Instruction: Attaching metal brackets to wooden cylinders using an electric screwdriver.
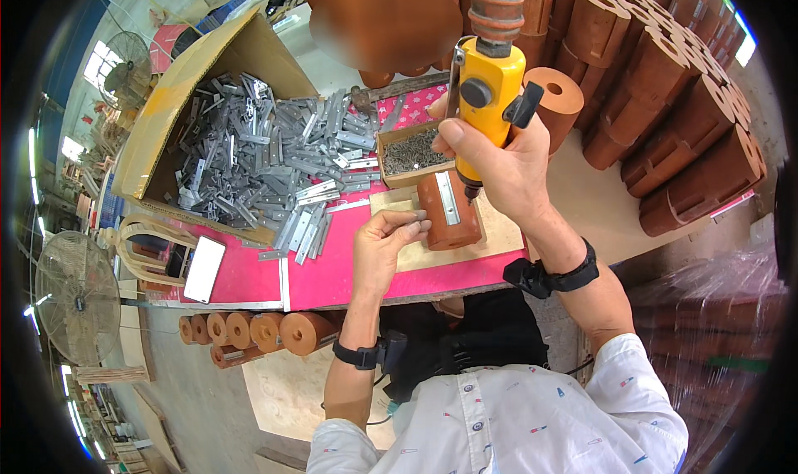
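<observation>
My right hand (507, 162) is wrapped around a yellow power screwdriver (490, 75), which points down. Its tip is just to the right of a silver metal strip (449, 198); I cannot tell whether it touches. That strip lies along the top of a reddish-brown cylinder (467, 229) resting on its side on a pale board (407, 258). At the cylinder's left side is my left hand (382, 245), thumb and fingers pinched together, fingertips close to or against the cylinder. What they pinch, if anything, is too small to make out. Behind the cylinder stands a small box of screws (413, 152).
A tipped cardboard box (158, 133) spills silver metal strips (291, 175) over the pink tabletop (332, 279). A white phone (204, 269) lies at the left. Upright brown cylinders (598, 25) crowd the back and right; more cylinders (303, 333) lie below the table's front edge.
</observation>
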Tool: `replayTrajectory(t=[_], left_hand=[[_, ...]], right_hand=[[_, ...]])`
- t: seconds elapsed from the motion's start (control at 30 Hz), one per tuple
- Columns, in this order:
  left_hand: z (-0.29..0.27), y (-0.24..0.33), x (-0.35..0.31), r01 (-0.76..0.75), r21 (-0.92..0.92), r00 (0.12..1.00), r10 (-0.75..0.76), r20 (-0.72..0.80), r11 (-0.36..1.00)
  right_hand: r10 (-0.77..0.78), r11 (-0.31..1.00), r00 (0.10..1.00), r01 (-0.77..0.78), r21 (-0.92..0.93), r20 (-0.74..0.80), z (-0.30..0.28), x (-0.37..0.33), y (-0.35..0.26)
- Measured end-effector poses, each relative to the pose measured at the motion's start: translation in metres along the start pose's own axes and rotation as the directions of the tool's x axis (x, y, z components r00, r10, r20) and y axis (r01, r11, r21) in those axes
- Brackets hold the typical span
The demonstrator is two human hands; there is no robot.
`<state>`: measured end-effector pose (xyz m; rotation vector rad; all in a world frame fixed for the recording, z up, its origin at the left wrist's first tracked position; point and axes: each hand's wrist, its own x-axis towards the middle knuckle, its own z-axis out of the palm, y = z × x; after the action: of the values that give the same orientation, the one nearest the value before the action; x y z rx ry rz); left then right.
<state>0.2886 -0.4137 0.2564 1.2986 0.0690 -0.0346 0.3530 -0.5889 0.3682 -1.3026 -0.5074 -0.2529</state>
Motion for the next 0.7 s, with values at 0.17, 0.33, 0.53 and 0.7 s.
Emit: replayTrajectory(t=[0.17,0.33,0.53,0.7], left_hand=[[-0.002,-0.008,-0.002,-0.047,-0.037,0.998,0.045,-0.041,0.998],[-0.009,-0.012,-0.004,-0.024,0.180,0.996,0.039,-0.079,0.983],[0.003,0.003,-0.015,0.009,0.074,0.996,-0.016,0.089,0.997],[0.015,0.005,-0.014,-0.011,0.073,0.998,0.006,0.067,0.997]], right_hand=[[0.005,1.000,1.000,-0.005,0.014,0.002,0.003,0.000,-0.005],[-0.053,0.998,0.999,0.053,-0.039,0.000,0.007,-0.001,-0.008],[0.004,0.997,1.000,-0.006,0.073,0.023,0.012,-0.003,-0.011],[0.025,0.996,0.998,-0.029,0.084,0.054,0.015,-0.004,-0.015]])
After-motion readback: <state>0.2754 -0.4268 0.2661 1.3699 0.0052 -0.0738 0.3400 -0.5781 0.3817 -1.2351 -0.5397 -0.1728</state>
